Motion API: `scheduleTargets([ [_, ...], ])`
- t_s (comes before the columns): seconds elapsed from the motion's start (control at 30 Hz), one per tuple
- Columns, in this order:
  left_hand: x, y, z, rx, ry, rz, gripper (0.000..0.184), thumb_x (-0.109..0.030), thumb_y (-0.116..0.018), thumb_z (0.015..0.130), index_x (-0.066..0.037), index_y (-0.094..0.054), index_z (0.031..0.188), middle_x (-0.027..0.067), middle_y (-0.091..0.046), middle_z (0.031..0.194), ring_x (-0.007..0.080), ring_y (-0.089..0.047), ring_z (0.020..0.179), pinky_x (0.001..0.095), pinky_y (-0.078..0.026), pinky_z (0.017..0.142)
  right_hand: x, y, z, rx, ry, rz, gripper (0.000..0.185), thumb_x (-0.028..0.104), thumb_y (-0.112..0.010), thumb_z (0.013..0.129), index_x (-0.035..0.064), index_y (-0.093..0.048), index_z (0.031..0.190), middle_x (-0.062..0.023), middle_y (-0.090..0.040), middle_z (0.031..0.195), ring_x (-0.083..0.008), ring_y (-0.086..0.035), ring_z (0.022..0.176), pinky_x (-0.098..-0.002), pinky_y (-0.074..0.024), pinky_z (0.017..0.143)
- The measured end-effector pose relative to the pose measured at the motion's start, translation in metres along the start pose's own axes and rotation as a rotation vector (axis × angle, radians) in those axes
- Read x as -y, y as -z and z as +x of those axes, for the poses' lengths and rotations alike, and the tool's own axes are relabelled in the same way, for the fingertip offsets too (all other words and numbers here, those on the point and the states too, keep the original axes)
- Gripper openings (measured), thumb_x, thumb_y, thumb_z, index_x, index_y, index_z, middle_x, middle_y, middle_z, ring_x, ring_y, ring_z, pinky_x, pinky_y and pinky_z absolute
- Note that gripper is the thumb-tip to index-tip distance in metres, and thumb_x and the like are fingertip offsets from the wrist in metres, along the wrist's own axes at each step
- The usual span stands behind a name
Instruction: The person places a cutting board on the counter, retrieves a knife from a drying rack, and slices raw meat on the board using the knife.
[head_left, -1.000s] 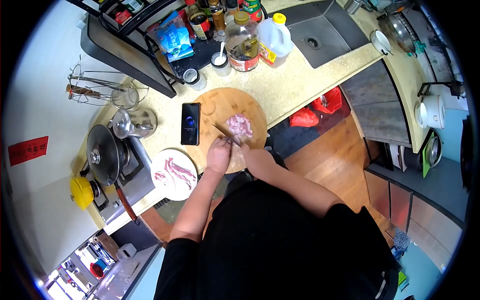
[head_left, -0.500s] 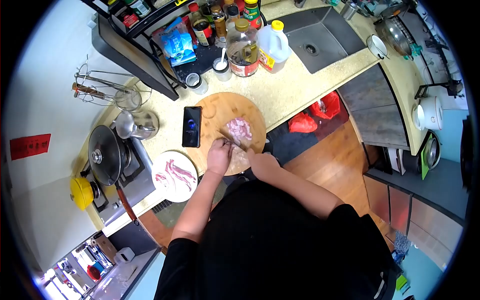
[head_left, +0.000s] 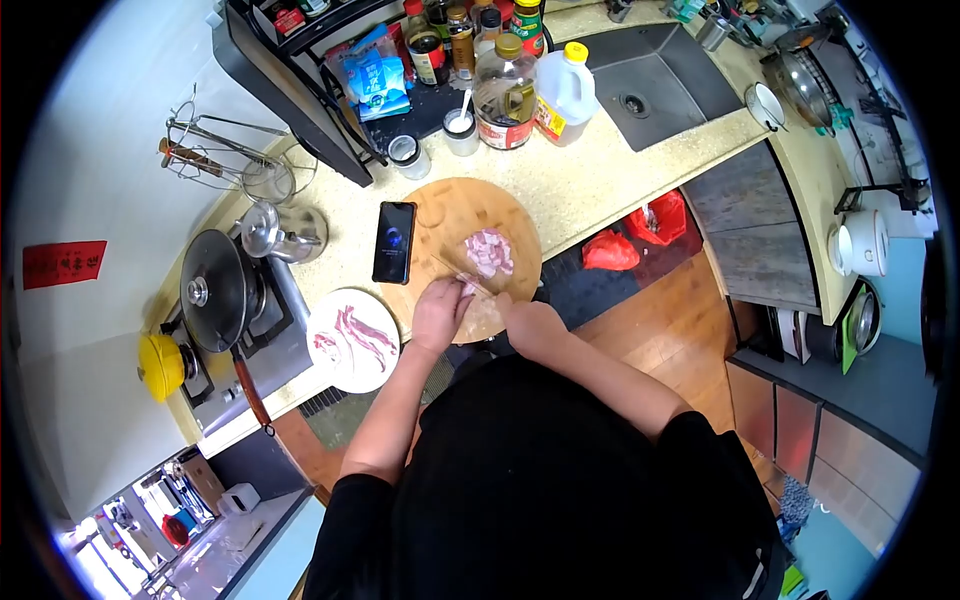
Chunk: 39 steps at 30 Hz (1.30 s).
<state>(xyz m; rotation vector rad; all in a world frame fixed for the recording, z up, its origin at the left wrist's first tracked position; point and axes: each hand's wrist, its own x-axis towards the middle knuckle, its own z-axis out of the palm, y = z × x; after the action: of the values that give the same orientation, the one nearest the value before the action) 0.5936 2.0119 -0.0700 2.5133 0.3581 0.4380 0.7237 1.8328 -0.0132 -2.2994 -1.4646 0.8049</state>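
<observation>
Right hand point(head_left: 530, 325) is balled tight around a thin-bladed knife point(head_left: 458, 271). Left hand point(head_left: 438, 312) is curled right by the blade (can't tell if it's pinching anything). Chopped pink-and-white raw meat point(head_left: 489, 252) is heaped on the round light-wood board point(head_left: 455, 208), just beside the knife. Long meat strips point(head_left: 364, 341) lie on a round white plate point(head_left: 350, 379).

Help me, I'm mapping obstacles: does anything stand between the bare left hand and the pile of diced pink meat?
Yes: the thin, straight-bladed knife in the right hand slants between the left hand and the diced pink meat.
</observation>
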Motion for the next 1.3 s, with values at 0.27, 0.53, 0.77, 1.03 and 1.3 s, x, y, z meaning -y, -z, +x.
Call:
scheduleTargets([
  [0.27, 0.006, -0.014, 0.002, 0.016, 0.0, 0.117, 0.015, -0.004, -0.072, 0.084, -0.001, -0.074, 0.098, 0.0141, -0.072, 0.099, 0.0321, -0.067, 0.089, 0.0385, -0.056, 0.083, 0.002, 0.006, -0.019, 0.174, -0.105, -0.036, 0.016, 0.011, -0.048, 0.096, -0.0003, -0.051, 0.107, -0.0232, -0.071, 0.081, -0.0408, -0.073, 0.075, -0.0521, -0.0566, 0.065],
  [0.53, 0.008, -0.016, 0.005, 0.074, -0.037, 0.146, 0.019, -0.002, -0.065, 0.08, 0.001, -0.072, 0.098, 0.014, -0.071, 0.103, 0.0292, -0.066, 0.092, 0.0367, -0.056, 0.085, 0.013, -0.026, 0.053, -0.031, -0.048, -0.005, 0.018, 0.011, -0.047, 0.096, -0.0024, -0.051, 0.108, -0.0252, -0.071, 0.08, -0.0417, -0.072, 0.074, -0.0523, -0.056, 0.063],
  [0.77, 0.007, -0.018, 0.005, 0.014, -0.051, 0.157, 0.02, -0.001, -0.066, 0.075, 0.0, -0.072, 0.094, 0.0128, -0.071, 0.099, 0.0289, -0.066, 0.093, 0.036, -0.056, 0.085, 0.003, -0.016, 0.004, 0.127, -0.163, 0.081, 0.021, 0.011, -0.044, 0.098, -0.0037, -0.052, 0.111, -0.0266, -0.071, 0.082, -0.0432, -0.073, 0.077, -0.0535, -0.0568, 0.066],
  [1.03, 0.007, -0.017, 0.014, -0.011, -0.004, 0.078, 0.013, -0.002, -0.069, 0.076, -0.001, -0.072, 0.089, 0.0131, -0.071, 0.098, 0.032, -0.066, 0.096, 0.0393, -0.056, 0.088, 0.009, -0.025, 0.043, -0.017, -0.125, 0.07, 0.019, 0.012, -0.045, 0.098, -0.001, -0.053, 0.109, -0.0254, -0.072, 0.084, -0.0424, -0.073, 0.078, -0.0532, -0.0574, 0.068],
  [1.3, 0.007, 0.029, 0.014, 0.011, 0.07, -0.03, 0.068, -0.017, -0.092, 0.068, -0.003, -0.053, 0.121, 0.0206, -0.057, 0.117, 0.0401, -0.058, 0.109, 0.0431, -0.052, 0.092, -0.017, -0.003, 0.014, 0.017, -0.142, 0.013, 0.018, 0.009, -0.047, 0.093, -0.0022, -0.05, 0.108, -0.0245, -0.072, 0.082, -0.0421, -0.073, 0.077, -0.0528, -0.0575, 0.069],
])
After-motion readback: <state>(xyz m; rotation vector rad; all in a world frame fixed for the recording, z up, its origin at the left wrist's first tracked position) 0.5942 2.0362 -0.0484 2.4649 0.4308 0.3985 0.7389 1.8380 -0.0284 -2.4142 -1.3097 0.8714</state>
